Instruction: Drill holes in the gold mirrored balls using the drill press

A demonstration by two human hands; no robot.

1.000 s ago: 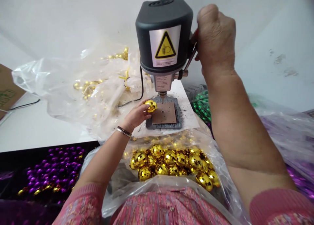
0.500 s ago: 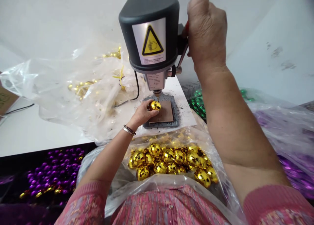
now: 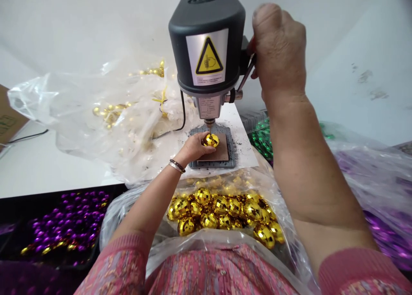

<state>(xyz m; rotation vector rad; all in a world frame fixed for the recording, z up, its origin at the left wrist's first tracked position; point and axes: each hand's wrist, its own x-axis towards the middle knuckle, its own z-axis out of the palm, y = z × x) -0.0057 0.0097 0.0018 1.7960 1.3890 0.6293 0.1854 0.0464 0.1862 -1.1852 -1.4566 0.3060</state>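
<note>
Nearby — gold baubles, purple beads; drill press

Bright, flat indoor light, source out of frame, maybe overhead. Shadows soft, darkest under the drill press head. Hard glare spots on the gold mirror balls and the plastic bag. Wide-angle bowing at the edges bends the white wall. The right hand looks slightly soft, hard to say.

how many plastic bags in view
3: back bag left of the drill press, front bag holding gold balls, right bag. More may be hidden.
</note>
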